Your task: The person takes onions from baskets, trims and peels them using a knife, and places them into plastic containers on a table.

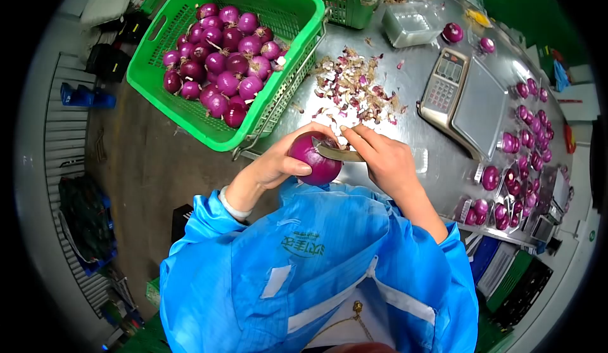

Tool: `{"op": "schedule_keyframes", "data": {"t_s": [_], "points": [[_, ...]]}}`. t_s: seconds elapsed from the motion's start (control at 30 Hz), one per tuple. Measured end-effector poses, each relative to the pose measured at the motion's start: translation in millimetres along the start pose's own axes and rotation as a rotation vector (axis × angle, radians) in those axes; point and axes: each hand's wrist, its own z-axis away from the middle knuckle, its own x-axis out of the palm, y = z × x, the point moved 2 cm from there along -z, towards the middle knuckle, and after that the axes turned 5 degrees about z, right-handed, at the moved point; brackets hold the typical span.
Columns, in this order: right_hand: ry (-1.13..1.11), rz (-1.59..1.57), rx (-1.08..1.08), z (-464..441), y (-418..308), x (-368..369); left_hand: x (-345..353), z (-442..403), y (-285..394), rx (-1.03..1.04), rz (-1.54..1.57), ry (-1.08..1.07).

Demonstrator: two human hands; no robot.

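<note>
Close to my chest, my left hand [273,161] wraps round a large red onion [309,161] and holds it over the table's near edge. My right hand [387,158] grips a small curved knife [342,154], its handle hidden in the fingers. The blade lies against the top of the onion, by the root or stem end. Just beyond both hands, a heap of onion skins and trimmings [354,87] is spread on the metal table [304,113].
A green basket [151,77] of red onions stands left, with another green basket [342,4] behind it. To the right is a weighing scale [465,102]. Packed onions [525,144] line the far right. A clear plastic tray [411,26] and loose onions [452,32] are at the back.
</note>
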Motion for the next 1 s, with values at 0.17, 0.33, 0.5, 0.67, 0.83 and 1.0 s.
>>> {"op": "schedule_keyframes", "data": {"t_s": [0.17,0.33,0.5,0.67,0.83,1.0], "points": [[-0.011,-0.061,0.022,6,-14,7,7,2,-9,-0.079,-0.102,-0.042],[-0.045,-0.116,0.161,22,-1,10,-5,11,4,0.170,-0.459,0.202],[0.159,-0.265,0.127,15,-19,-4,1,10,14,0.745,-1.329,0.570],[0.098,-0.167,0.167,13,-12,23,9,3,1,0.923,-1.460,0.658],[0.000,-0.695,0.486,11,-3,35,5,-15,-15,0.480,0.068,0.560],[0.100,-0.710,0.472,1,-8,30,-3,-31,-59,0.190,0.541,0.198]]}}
